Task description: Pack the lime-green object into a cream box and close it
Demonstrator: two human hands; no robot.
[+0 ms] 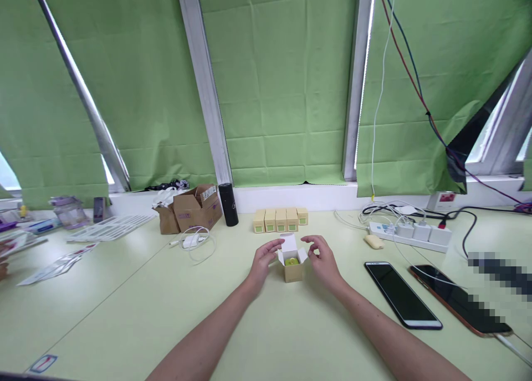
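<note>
A small brown cardboard box [293, 274] stands upright on the table between my hands, its white-lined lid and side flaps raised. Inside it sits something yellow-green [291, 262], too small to name. My left hand [265, 257] is at the box's left flap, fingers stretched toward the lid; whether they touch it I cannot tell. On the other side, my right hand [322, 259] has its fingers curved and apart beside the right flap, holding nothing. Behind the open box, several similar small boxes [281, 220] with green labels stand closed in a row.
An open carton [197, 208] and a black bottle [228, 205] stand back left, with a white charger cable [192, 241] before them. To the right lie two phones [402, 293], a power strip [409, 234] and a small beige object [374, 241]. Sheets [58, 266] lie far left.
</note>
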